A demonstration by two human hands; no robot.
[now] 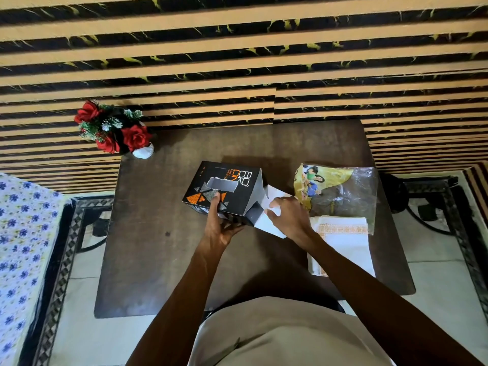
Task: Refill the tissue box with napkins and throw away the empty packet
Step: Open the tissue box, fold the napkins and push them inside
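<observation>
A black tissue box (pixel 237 186) with orange triangles lies on the dark table (pixel 158 233), its right end open with flaps spread. My left hand (pixel 221 223) grips the box's near side, thumb on top by the slot. At the open end my right hand (pixel 287 215) holds white napkins (pixel 272 225) that reach into the box. A stack of white napkins with orange trim (pixel 340 241) lies to the right. Behind that stack lies the flat, clear and yellow plastic packet (pixel 340 194).
A white vase of red roses (pixel 116 130) stands at the table's far left corner. A striped wall rises right behind the table. A floral cloth (pixel 21 233) covers furniture on the left. Black metal frames stand at both sides.
</observation>
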